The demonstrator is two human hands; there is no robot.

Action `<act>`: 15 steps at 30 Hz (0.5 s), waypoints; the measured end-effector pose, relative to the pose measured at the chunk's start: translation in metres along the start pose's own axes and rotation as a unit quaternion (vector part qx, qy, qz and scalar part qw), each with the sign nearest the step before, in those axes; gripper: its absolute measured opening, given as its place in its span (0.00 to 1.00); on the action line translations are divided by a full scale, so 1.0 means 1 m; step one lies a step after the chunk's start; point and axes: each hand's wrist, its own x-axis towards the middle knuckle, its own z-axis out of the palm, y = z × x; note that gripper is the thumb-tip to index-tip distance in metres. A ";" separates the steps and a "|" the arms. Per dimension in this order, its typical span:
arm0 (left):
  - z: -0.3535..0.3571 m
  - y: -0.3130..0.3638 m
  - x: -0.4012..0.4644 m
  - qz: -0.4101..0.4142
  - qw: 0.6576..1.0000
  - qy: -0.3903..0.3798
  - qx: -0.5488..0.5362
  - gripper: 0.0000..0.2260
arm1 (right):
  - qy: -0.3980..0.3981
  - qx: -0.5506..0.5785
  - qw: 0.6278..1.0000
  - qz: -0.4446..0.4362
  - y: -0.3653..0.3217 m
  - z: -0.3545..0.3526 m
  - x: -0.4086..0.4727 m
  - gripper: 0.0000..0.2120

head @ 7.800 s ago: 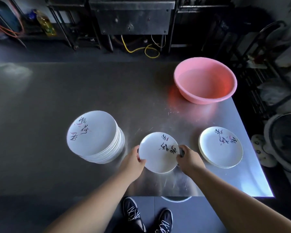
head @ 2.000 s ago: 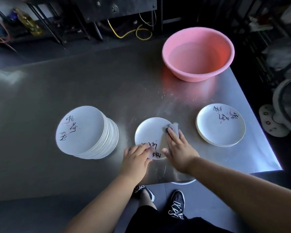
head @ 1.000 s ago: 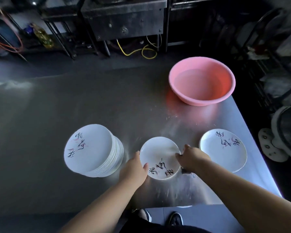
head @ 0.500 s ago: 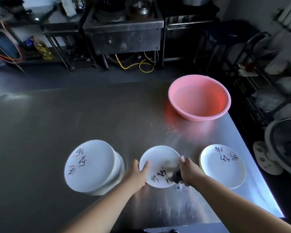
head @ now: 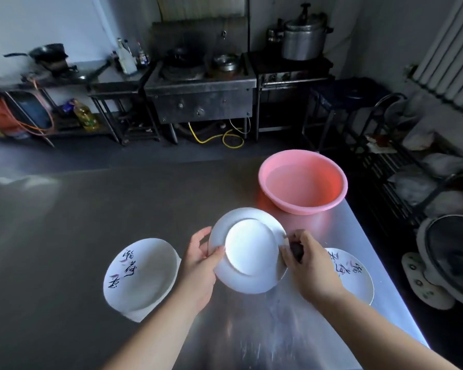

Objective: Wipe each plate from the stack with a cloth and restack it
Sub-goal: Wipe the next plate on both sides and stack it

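1. Plate (head: pixel 247 249): round, glossy white, raised off the table and turned underside up; plain circular foot ring faces the camera, no lettering on this side.
2. Left hand (head: pixel 198 263): grips the plate's left rim, thumb on the underside, fingers curled behind the edge.
3. Right hand (head: pixel 309 265): at the plate's right rim, fingers curled round a dark bunched cloth (head: pixel 296 251) pressed against the edge.
4. Stack of plates (head: pixel 141 273): left of the hands, top plate smooth white with black brush script and pink flecks.
5. Wiped plates (head: pixel 354 276): right, partly hidden by the right wrist, same script.
6. Table (head: pixel 91 214): brushed steel, matte grey, scuffed sheen near the front edge.
7. Basin (head: pixel 302 181): pink plastic, round, water inside, far right on the table.
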 end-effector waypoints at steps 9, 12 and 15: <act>0.038 0.021 -0.054 0.030 0.998 -0.063 0.009 0.16 | 0.128 0.062 0.966 -0.216 -0.040 -0.030 -0.009 0.18; 0.053 0.022 -0.070 0.027 0.997 -0.074 -0.020 0.15 | 0.027 -0.020 0.945 -0.327 -0.048 -0.022 -0.014 0.25; 0.061 0.024 -0.080 0.021 0.997 -0.059 -0.047 0.15 | -0.026 -0.143 0.924 -0.352 -0.046 -0.013 -0.022 0.35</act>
